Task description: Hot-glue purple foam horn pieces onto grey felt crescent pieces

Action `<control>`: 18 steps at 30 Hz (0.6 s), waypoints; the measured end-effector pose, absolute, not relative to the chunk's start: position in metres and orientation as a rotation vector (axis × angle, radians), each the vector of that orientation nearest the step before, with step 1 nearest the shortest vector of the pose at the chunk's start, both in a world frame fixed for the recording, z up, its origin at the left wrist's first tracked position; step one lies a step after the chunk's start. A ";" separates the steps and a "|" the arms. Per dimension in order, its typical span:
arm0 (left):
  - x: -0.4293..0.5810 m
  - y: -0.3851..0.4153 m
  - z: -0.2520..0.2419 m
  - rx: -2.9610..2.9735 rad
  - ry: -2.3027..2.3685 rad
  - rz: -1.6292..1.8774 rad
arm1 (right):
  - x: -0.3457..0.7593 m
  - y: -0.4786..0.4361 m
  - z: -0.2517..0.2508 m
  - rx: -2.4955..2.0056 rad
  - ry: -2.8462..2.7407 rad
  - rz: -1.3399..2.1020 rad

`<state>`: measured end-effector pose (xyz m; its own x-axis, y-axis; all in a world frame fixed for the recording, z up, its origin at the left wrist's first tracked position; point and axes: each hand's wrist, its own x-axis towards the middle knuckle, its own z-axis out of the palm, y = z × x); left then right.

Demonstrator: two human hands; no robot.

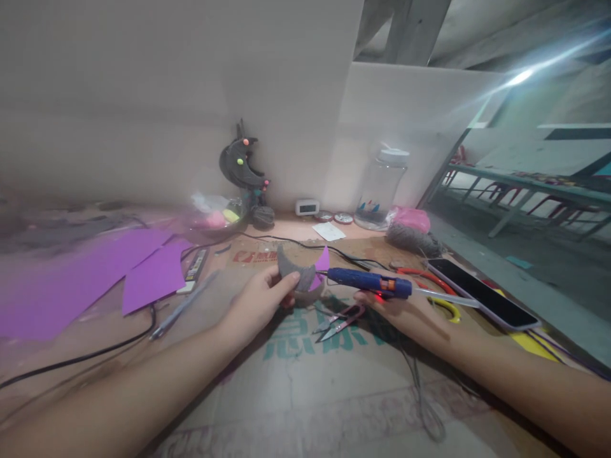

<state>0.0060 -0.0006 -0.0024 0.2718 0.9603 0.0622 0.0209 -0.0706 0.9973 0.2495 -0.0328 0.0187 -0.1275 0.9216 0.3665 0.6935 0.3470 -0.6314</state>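
Left fingers (289, 280) pinch and right fingers (366, 298) curl.

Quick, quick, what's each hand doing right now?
Left hand: closed, holding a purple crescent partly wrapped in grey yarn.
Right hand: closed, holding a blue glue gun.

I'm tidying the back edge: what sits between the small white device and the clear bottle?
In the head view, two round red-rimmed discs lie side by side between the white device and the bottle.
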 end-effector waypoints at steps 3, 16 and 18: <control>0.006 0.000 -0.003 1.369 0.973 1.038 | 0.252 -0.030 0.015 -1.419 -1.899 0.492; 0.004 -0.001 -0.003 1.482 0.985 1.000 | 0.255 -0.025 0.011 -1.404 -1.901 0.430; 0.006 -0.002 -0.002 1.478 0.981 1.002 | 0.255 -0.026 0.015 -1.408 -1.898 0.405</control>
<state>0.0055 -0.0023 -0.0020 0.3132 0.9457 0.0867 0.0675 -0.1133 0.9913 0.2554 -0.0260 0.0147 -0.1376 0.9213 0.3638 0.6925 0.3521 -0.6296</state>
